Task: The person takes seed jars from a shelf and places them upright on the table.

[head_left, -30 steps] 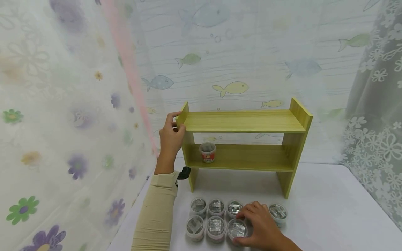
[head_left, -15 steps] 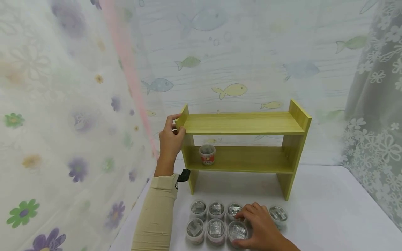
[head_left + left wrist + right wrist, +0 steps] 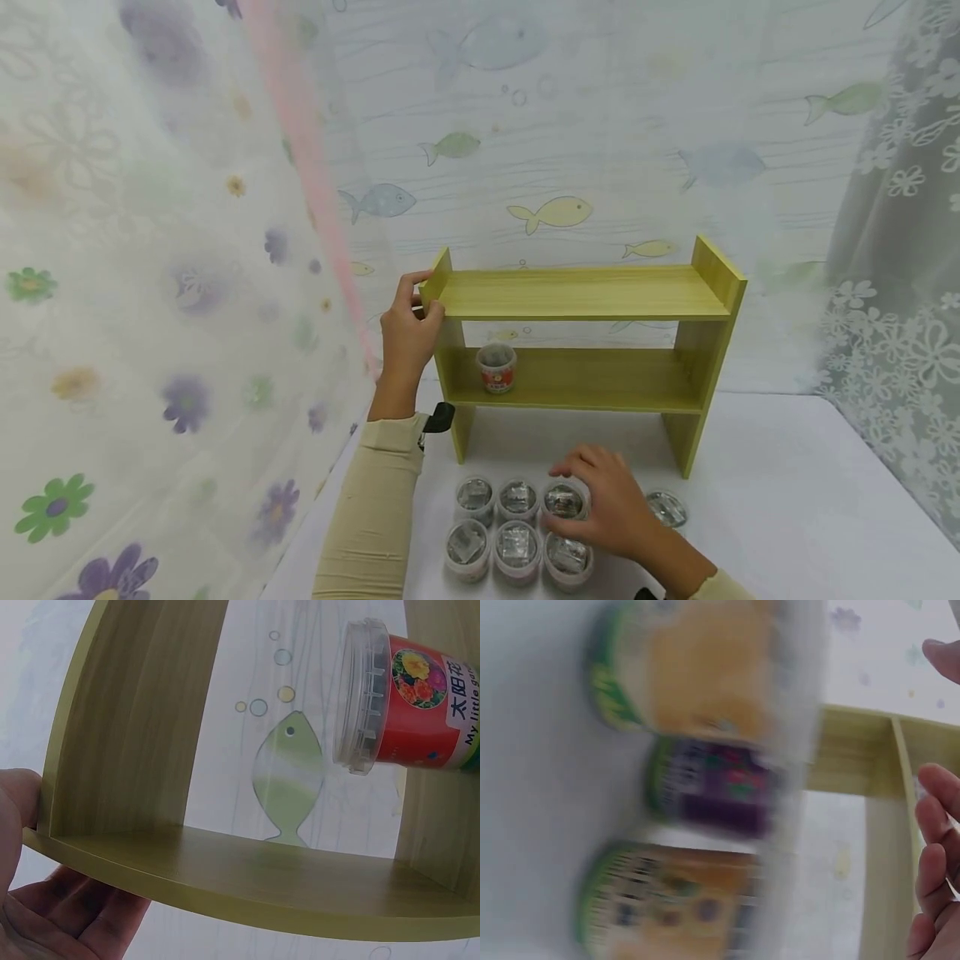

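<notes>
My left hand point(image 3: 408, 333) grips the upper left side panel of a yellow-green two-tier shelf point(image 3: 585, 296), thumb in front and fingers behind. A clear-lidded plastic cup point(image 3: 498, 377) stands at the left of the middle tier. In the left wrist view this cup point(image 3: 420, 705) shows a red label with a flower picture. Over the rightmost back-row cup point(image 3: 562, 502) hovers my right hand point(image 3: 611, 504), thumb and fingers spread around its lid. The right wrist view shows nothing between the fingers point(image 3: 932, 817). Blurred cups point(image 3: 724, 787) with purple and orange labels stand beside them.
Several more lidded cups, among them a front-row cup point(image 3: 517, 550), form two rows on the white table point(image 3: 787, 500) before the shelf. A separate cup point(image 3: 666, 507) sits to the right, partly behind my right hand. Fish-patterned curtain point(image 3: 555, 150) hangs behind.
My right hand has left the rightmost front-row cup and moved back over the cup behind it. The left hand keeps its grip on the shelf.
</notes>
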Action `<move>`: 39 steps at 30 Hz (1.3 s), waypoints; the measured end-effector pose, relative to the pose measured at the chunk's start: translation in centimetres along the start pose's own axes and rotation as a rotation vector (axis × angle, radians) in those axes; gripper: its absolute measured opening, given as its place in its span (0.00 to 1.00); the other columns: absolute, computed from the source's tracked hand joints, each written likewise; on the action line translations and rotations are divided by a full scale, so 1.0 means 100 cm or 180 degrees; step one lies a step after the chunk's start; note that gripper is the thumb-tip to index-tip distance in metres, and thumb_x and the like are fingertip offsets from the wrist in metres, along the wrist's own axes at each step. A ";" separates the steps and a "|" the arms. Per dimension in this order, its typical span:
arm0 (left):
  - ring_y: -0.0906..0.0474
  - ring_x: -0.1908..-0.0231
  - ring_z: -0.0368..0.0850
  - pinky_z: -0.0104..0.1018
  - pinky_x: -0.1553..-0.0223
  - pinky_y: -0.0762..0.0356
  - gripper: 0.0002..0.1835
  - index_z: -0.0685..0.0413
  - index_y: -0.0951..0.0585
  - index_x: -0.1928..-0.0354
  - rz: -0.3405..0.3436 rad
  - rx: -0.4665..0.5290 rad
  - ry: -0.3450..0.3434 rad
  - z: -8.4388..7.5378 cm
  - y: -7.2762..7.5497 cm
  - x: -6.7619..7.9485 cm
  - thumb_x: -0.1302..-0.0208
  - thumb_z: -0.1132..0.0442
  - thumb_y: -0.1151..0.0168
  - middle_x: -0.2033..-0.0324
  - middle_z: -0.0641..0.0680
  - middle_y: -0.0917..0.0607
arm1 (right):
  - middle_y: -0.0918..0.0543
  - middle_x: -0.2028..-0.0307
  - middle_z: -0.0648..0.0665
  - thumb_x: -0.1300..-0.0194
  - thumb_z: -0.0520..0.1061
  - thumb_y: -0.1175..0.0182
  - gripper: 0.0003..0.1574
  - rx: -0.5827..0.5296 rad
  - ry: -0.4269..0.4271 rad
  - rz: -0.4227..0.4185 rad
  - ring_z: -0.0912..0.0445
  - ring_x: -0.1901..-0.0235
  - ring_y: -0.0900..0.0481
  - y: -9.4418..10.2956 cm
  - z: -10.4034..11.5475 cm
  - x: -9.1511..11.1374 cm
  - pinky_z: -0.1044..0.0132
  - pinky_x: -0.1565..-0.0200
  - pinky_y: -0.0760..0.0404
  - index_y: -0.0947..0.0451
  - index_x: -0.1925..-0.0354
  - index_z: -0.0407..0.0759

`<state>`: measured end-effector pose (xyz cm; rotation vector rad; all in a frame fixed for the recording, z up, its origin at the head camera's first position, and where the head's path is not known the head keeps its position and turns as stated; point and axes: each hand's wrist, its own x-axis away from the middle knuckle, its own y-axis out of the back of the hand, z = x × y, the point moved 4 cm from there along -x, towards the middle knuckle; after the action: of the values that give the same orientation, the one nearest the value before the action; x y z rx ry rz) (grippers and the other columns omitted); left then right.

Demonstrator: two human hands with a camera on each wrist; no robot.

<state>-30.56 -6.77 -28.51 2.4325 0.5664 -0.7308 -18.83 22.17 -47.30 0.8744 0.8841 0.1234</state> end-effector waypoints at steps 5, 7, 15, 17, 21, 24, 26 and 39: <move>0.09 0.58 0.53 0.51 0.62 0.12 0.23 0.29 0.24 0.34 0.0005 0.0002 -0.0024 0.001 0.000 -0.001 0.29 0.57 0.43 0.54 0.60 0.11 | 0.21 0.53 0.60 0.56 0.64 0.18 0.34 -0.0163 -0.0065 -0.0123 0.60 0.51 0.25 0.004 -0.005 -0.023 0.53 0.53 0.29 0.17 0.51 0.60; 0.09 0.58 0.53 0.50 0.63 0.12 0.23 0.29 0.24 0.34 0.0010 0.0003 -0.0026 0.001 0.000 -0.001 0.29 0.57 0.43 0.54 0.60 0.11 | 0.20 0.52 0.58 0.55 0.64 0.18 0.33 -0.0226 -0.0057 -0.0212 0.59 0.51 0.24 0.005 -0.006 -0.031 0.52 0.53 0.27 0.17 0.51 0.59; 0.09 0.57 0.53 0.51 0.62 0.12 0.23 0.29 0.24 0.34 0.0016 0.0001 0.0011 -0.001 0.000 0.000 0.29 0.57 0.44 0.53 0.60 0.11 | 0.19 0.52 0.50 0.54 0.57 0.17 0.36 -0.0380 -0.0016 -0.0425 0.53 0.51 0.22 0.009 -0.010 -0.068 0.51 0.52 0.20 0.16 0.48 0.47; 0.09 0.57 0.54 0.51 0.62 0.12 0.23 0.29 0.24 0.34 0.0017 0.0003 0.0019 -0.001 0.000 0.000 0.30 0.57 0.44 0.52 0.61 0.11 | 0.18 0.50 0.48 0.52 0.56 0.17 0.38 -0.0451 -0.0089 -0.0420 0.51 0.51 0.21 0.009 -0.011 -0.077 0.50 0.53 0.19 0.17 0.46 0.44; 0.09 0.57 0.54 0.51 0.62 0.12 0.23 0.29 0.24 0.34 0.0020 0.0005 0.0007 -0.003 0.000 0.000 0.30 0.57 0.44 0.53 0.60 0.11 | 0.19 0.47 0.42 0.50 0.54 0.18 0.40 -0.0595 -0.0282 -0.0409 0.47 0.51 0.20 0.007 -0.015 -0.094 0.48 0.51 0.19 0.20 0.43 0.39; 0.09 0.57 0.53 0.50 0.63 0.13 0.23 0.29 0.24 0.34 0.0048 0.0013 -0.0001 -0.003 0.000 0.001 0.29 0.57 0.44 0.54 0.60 0.11 | 0.20 0.44 0.41 0.48 0.54 0.19 0.43 -0.0644 -0.0448 -0.0349 0.45 0.49 0.20 0.003 -0.018 -0.106 0.48 0.50 0.19 0.23 0.39 0.40; 0.09 0.57 0.53 0.50 0.64 0.13 0.23 0.29 0.24 0.34 0.0065 0.0016 0.0006 -0.002 0.000 0.001 0.29 0.57 0.44 0.54 0.60 0.11 | 0.21 0.42 0.41 0.47 0.54 0.19 0.44 -0.0678 -0.0593 -0.0273 0.45 0.47 0.20 0.001 -0.020 -0.113 0.48 0.48 0.18 0.25 0.36 0.41; 0.09 0.57 0.53 0.52 0.63 0.13 0.23 0.29 0.24 0.35 0.0007 -0.0011 0.0005 -0.003 0.003 0.001 0.29 0.58 0.43 0.55 0.60 0.11 | 0.40 0.22 0.43 0.44 0.61 0.22 0.64 -0.1624 -0.1491 0.0212 0.40 0.26 0.33 -0.019 -0.027 -0.154 0.41 0.35 0.24 0.46 0.19 0.54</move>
<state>-30.21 -6.79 -28.32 2.4303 0.5652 -0.7266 -31.31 15.93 -39.90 0.4236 0.3553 0.1832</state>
